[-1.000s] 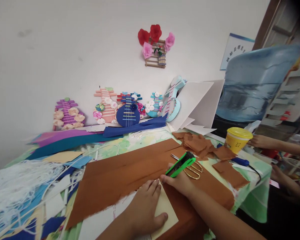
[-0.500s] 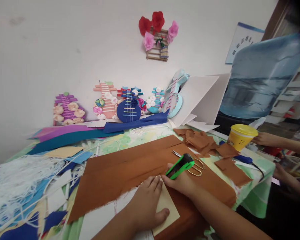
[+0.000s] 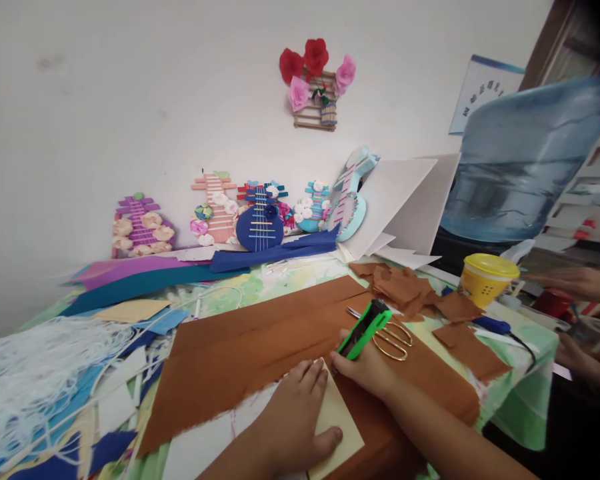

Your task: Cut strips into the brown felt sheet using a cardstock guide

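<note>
My left hand (image 3: pixel 300 413) lies flat with fingers spread, pressing down a cream-coloured card (image 3: pixel 337 423). Under it are a white sheet with reddish marks (image 3: pixel 200 450) and a large piece of brown paper (image 3: pixel 260 340). Close beside the card's far corner, my right hand (image 3: pixel 367 367) is wrapped round a green and black utility knife (image 3: pixel 365 330), held slanting with its lower end down by the paper. The blade is hidden by my fingers. Gold-handled scissors (image 3: pixel 393 340) rest on the brown paper just beyond that hand.
Torn brown scraps (image 3: pixel 400 290) lie behind, near a yellow lidded cup (image 3: pixel 487 277) and a blue-handled tool with a cord (image 3: pixel 493 325). White string (image 3: pixel 35 380) heaps at left. Paper-decorated instruments (image 3: pixel 260 223) line the wall. Another person's hand (image 3: pixel 575 283) is at far right.
The view has shifted slightly upward. My right hand has drawn a little nearer with the knife, now more upright. The other person's hand has moved away from the yellow cup.
</note>
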`<control>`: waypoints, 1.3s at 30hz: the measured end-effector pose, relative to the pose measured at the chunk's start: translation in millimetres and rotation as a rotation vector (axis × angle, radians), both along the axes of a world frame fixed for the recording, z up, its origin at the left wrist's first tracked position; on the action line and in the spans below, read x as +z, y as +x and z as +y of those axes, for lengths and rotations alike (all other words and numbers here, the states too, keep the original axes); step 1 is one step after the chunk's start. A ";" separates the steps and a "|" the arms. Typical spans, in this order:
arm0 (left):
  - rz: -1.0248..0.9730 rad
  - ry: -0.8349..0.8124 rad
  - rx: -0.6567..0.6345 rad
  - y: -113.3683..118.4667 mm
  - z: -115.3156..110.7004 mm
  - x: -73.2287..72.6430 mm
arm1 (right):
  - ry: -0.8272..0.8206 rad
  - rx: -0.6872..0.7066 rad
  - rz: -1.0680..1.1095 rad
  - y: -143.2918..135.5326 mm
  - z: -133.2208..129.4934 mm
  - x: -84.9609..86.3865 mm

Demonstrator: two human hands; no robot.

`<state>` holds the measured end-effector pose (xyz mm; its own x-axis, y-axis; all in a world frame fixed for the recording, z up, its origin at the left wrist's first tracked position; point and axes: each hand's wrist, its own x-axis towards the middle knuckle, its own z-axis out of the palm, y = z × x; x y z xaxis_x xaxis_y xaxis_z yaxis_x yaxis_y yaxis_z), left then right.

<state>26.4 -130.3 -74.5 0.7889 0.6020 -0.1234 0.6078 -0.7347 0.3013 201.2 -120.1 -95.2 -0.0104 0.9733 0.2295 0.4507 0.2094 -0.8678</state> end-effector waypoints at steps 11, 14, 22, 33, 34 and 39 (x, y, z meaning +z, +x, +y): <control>0.003 -0.012 0.018 0.1 -1.3 2.8 | 0.014 -0.012 0.058 5.7 -0.1 0.7; -0.014 -0.010 0.014 -0.9 -0.6 0.1 | -0.013 0.011 0.084 6.7 0.3 1.4; 0.021 0.004 0.007 0.6 -1.5 5.1 | -0.027 0.056 -0.015 1.2 -3.2 4.8; 0.041 0.028 -0.004 -0.9 2.5 -5.1 | -0.015 0.063 0.032 4.8 -1.3 2.7; 0.040 0.028 -0.005 -1.1 2.5 -5.4 | -0.007 0.056 0.034 5.0 -0.6 2.0; 0.020 0.031 -0.014 -2.3 2.5 -4.3 | -0.009 0.062 0.090 7.2 0.9 -1.6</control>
